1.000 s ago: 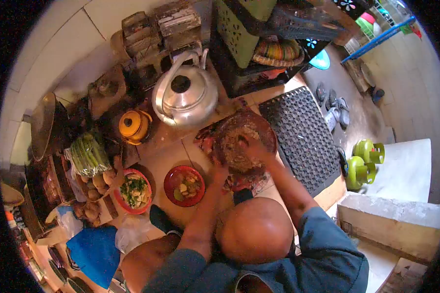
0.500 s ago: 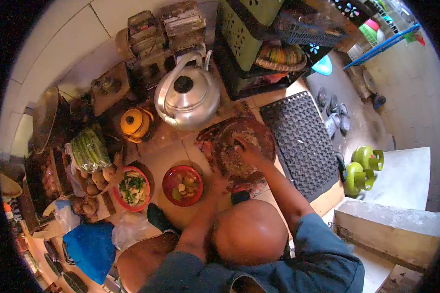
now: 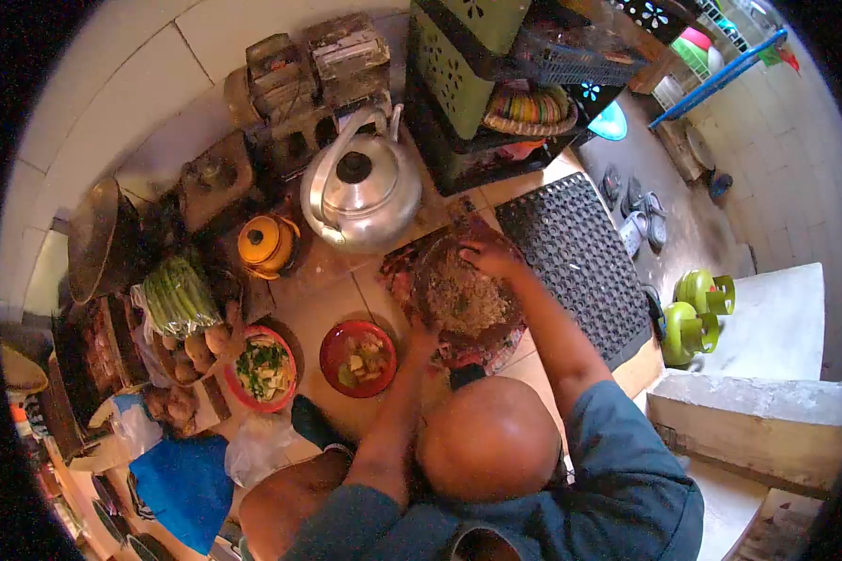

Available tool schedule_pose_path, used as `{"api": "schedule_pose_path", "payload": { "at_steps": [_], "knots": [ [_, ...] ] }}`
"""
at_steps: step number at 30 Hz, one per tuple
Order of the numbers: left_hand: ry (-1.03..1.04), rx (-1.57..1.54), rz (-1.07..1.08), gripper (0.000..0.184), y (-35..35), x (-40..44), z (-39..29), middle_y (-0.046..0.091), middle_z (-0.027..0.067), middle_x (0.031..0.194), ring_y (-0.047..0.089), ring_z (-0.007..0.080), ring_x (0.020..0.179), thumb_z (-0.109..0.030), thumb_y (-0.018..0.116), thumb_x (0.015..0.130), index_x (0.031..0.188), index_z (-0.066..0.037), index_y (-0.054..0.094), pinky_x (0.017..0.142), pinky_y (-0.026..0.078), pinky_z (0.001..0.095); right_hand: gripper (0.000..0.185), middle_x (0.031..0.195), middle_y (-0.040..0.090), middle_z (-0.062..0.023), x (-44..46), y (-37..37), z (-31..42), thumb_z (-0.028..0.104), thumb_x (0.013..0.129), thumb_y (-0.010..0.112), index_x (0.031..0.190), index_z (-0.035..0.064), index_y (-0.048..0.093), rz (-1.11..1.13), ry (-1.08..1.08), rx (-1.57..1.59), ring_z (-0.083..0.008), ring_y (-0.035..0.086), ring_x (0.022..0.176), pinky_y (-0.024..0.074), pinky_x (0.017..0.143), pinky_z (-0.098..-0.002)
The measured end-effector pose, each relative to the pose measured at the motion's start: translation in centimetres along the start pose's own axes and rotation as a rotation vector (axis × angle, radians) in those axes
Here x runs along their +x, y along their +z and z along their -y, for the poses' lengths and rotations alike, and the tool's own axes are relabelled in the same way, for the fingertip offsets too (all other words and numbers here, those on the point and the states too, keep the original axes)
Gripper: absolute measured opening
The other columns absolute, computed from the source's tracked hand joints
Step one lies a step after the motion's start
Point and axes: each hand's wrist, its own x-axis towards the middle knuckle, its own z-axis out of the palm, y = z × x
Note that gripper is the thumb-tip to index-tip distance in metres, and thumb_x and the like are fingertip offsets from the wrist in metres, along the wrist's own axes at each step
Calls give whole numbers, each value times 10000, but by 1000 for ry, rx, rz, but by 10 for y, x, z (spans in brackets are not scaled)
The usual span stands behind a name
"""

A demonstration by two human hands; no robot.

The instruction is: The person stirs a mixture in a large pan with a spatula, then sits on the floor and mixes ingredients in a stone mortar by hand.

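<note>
A wide, dark round mortar [image 3: 426, 271] holds a coarse, pale brown mash [image 3: 468, 297] and stands on a reddish patterned sheet in front of me. My left hand [image 3: 425, 335] grips the mortar's near left rim. Over the upper right of the mortar, my right hand [image 3: 492, 258] has its fingers curled; what they hold is too dark and small to make out. Left of the mortar stands a red bowl [image 3: 390, 366] with cut pieces in liquid. Farther left is another red-rimmed bowl [image 3: 293, 372] with pale cubes and chopped greens.
A large metal kettle [image 3: 374, 201] and an orange lidded pot [image 3: 264, 245] stand beyond the bowls. Bagged green vegetables [image 3: 176, 297] and potatoes lie at the left. A black mat [image 3: 571, 262] is right of the mortar, with green gas cylinders [image 3: 688, 332] farther right.
My right hand has moved up and right, from over the mash toward the mortar's far rim. My left hand stays by the near rim. The view has shifted slightly.
</note>
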Motion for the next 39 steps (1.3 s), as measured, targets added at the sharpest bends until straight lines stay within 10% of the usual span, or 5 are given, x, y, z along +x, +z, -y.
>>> {"api": "schedule_pose_path", "payload": {
  "at_steps": [11,18,26,32,39],
  "knots": [
    [-142,-461,98,691,10,27,44,512,270,1158,540,399,1039,-274,591,835,1344,29,235,815,476,464,603,1061,623,-186,15,19,-62,414,885,521,1396,179,304,152,-582,-621,-392,622,809,488,735,-459],
    [-9,-67,-5,693,13,22,15,498,268,1178,537,399,1044,-274,589,838,1350,26,230,820,471,474,585,1100,597,-220,-77,112,-20,436,875,526,1380,192,360,-588,-221,-697,-378,629,818,494,738,-471],
    [21,-15,8,695,8,24,10,482,265,1200,533,399,1050,-274,586,842,1356,24,224,826,465,486,536,1147,578,-247,-32,-14,7,448,899,473,1379,228,377,-8,32,140,-392,626,868,497,726,-490],
    [11,10,16,697,6,21,11,470,263,1217,530,399,1055,-274,584,846,1361,22,220,830,460,494,500,1187,560,-240,-68,119,-11,406,904,480,1361,221,400,-775,-235,-873,-389,577,1034,488,809,-466],
    [16,36,7,699,7,11,18,456,260,1236,527,399,1061,-275,581,849,1367,19,215,835,455,504,491,1257,512,-209,-64,38,-17,359,896,499,1358,226,398,-124,-242,-135,-415,508,1120,477,854,-485]
  ]
}}
